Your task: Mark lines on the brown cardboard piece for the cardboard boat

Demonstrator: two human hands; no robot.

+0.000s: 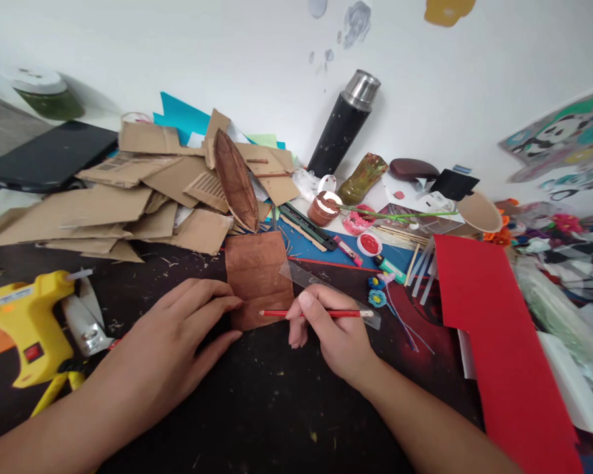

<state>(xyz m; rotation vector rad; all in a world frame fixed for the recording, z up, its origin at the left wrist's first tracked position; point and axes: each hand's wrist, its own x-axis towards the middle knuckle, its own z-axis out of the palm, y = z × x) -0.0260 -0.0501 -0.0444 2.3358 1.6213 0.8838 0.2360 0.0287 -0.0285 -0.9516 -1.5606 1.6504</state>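
In front of me on the dark table lies a brown-painted rectangular piece of cardboard (257, 273). My left hand (182, 329) is open, its fingertips at the card's left edge and the thumb held apart below. A red pencil (277, 313) is gripped in my right hand (336, 329), lying level with its tip pointing left over the lower part of the card. A clear plastic ruler (301, 274) slants from the card's right edge under my right hand, which partly hides it. Whether my fingers also hold the ruler is unclear.
Cardboard scraps (99, 207) pile up at back left, with a brown leaf-shaped piece (236, 181) leaning there. A yellow glue gun (34, 322) stands left. Behind are a black thermos (343, 125), paint pots (325, 209) and a cutter (306, 225). Red card (504, 342) lies right.
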